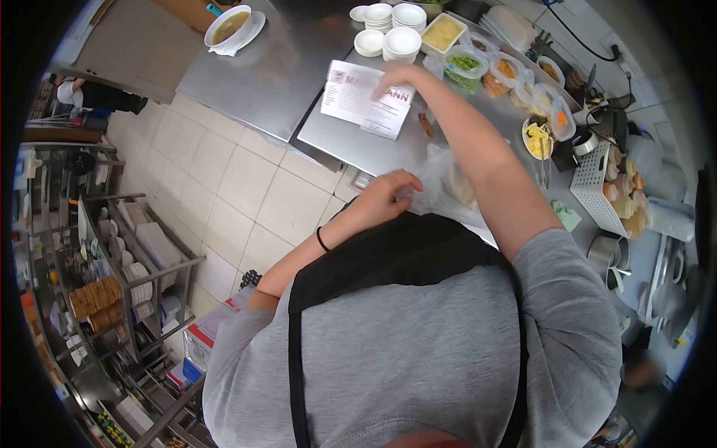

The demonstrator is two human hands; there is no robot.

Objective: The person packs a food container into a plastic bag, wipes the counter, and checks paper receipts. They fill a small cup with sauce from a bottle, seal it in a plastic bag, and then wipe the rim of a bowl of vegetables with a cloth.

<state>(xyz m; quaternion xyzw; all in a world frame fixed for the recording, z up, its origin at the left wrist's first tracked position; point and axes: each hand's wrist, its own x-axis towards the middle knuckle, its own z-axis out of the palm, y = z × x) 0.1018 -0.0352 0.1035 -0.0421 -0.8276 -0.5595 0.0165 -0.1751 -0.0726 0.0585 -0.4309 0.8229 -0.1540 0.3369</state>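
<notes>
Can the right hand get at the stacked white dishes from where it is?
Probably yes: the right hand is over the printed sheet, and the white dishes stand just beyond, with nothing visible between. Blur hides whether its fingers are free.

Steel counter (250,93): printed papers (347,104), stacked white dishes (402,43), saucer (258,25) under soup bowl (230,30).

Metal, paper, plastic and cloth
The table (250,86) is smooth, softly reflective metal; the printed sheets (346,103) look like matt paper; the bag (437,179) is thin, crinkled, see-through plastic; the stacked dishes (403,42) are glossy; the basket (592,187) is plastic; the apron (403,254) is matt cloth.
</notes>
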